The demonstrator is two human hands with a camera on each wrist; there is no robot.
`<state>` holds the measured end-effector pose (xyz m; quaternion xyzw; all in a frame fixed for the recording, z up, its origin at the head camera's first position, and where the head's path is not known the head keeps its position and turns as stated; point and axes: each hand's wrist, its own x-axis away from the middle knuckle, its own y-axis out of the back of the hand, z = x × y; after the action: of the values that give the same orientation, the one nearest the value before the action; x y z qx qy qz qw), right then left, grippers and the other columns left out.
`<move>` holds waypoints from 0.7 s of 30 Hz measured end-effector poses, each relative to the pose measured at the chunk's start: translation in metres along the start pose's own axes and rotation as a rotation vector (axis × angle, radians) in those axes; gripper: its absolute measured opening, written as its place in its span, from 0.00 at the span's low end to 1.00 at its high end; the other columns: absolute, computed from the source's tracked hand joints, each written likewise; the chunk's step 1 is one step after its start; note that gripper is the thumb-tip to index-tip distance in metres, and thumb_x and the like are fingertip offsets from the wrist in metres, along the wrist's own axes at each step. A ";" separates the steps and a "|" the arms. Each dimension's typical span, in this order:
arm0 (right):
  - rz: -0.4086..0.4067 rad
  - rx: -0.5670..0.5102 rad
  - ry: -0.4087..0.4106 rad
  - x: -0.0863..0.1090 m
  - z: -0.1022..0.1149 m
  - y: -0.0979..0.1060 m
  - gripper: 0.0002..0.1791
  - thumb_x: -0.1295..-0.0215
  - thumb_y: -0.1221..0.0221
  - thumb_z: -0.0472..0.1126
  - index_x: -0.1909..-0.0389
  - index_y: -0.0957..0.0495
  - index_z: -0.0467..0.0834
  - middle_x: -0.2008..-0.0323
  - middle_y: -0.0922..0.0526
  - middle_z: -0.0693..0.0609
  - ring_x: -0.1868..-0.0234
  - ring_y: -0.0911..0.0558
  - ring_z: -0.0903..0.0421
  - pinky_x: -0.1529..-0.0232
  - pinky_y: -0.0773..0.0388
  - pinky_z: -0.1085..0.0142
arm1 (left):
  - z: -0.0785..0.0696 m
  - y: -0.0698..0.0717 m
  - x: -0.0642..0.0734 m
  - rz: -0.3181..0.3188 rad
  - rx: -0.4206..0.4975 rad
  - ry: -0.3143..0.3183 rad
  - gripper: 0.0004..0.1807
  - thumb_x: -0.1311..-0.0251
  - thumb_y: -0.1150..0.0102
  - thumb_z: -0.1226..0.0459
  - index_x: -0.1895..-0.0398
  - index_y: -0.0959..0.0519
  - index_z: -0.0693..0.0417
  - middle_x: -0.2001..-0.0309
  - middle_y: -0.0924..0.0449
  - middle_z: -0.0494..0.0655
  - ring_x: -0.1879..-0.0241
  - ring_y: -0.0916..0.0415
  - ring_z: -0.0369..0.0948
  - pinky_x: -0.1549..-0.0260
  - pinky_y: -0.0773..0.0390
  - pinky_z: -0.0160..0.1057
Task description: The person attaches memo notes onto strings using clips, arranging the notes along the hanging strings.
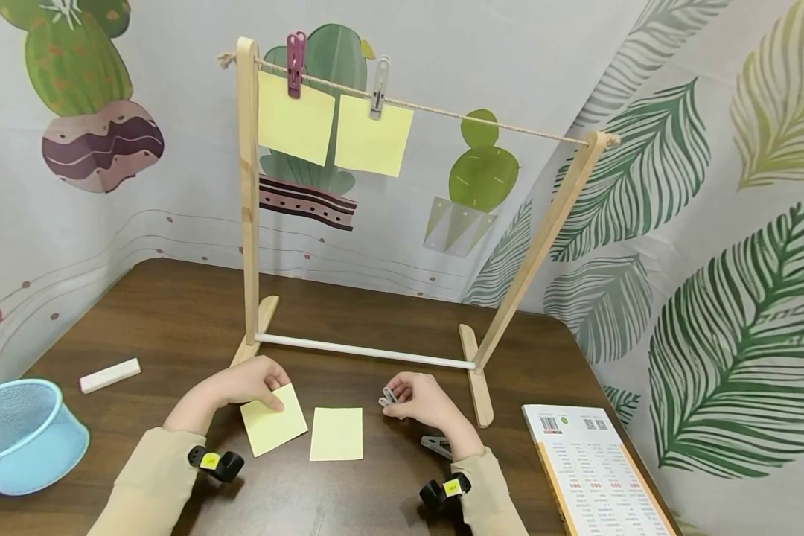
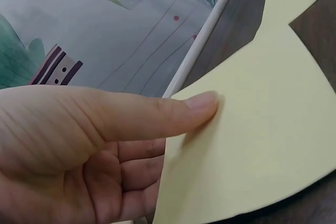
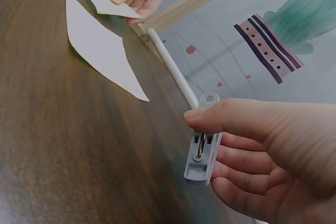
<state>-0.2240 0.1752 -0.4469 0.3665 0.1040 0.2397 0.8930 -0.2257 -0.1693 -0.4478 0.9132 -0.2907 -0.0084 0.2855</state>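
Note:
My left hand (image 1: 251,383) pinches a yellow sticky note (image 1: 278,424) between thumb and fingers, a little above the table. The left wrist view shows the thumb (image 2: 178,111) flat on the note's face. In my right hand (image 1: 420,398) is a grey clothespin (image 3: 202,145), gripped between thumb and curled fingers. Between the two hands another yellow sticky note (image 1: 336,434) lies on the table. A second grey clothespin (image 1: 437,445) lies under the right wrist, partly hidden by it.
Behind the hands stands a wooden rack (image 1: 249,201) with a rope (image 1: 482,115). A purple clothespin (image 1: 295,63) and a grey one (image 1: 379,85) hold two yellow notes on it. At left are a blue mesh basket (image 1: 47,447) and white eraser-like block (image 1: 110,376); at right, a book (image 1: 596,461).

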 end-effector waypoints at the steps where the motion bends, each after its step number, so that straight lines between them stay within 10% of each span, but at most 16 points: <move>1: 0.000 -0.005 -0.001 0.000 0.000 0.000 0.15 0.47 0.29 0.38 0.60 0.19 0.37 0.67 0.17 0.49 0.69 0.20 0.63 0.68 0.22 0.72 | 0.000 0.000 0.001 -0.004 0.006 0.007 0.16 0.56 0.29 0.74 0.63 0.20 0.72 0.70 0.18 0.50 0.71 0.23 0.39 0.71 0.22 0.35; 21: -0.008 -0.030 0.029 0.001 0.001 0.002 0.17 0.46 0.31 0.37 0.55 0.19 0.36 0.66 0.16 0.48 0.66 0.19 0.60 0.64 0.22 0.71 | -0.008 0.009 0.009 0.028 0.035 0.016 0.15 0.50 0.28 0.68 0.60 0.18 0.68 0.65 0.16 0.49 0.64 0.22 0.41 0.64 0.20 0.38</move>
<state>-0.2239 0.1764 -0.4452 0.3492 0.1150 0.2430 0.8977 -0.2219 -0.1760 -0.4345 0.9140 -0.3010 0.0079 0.2719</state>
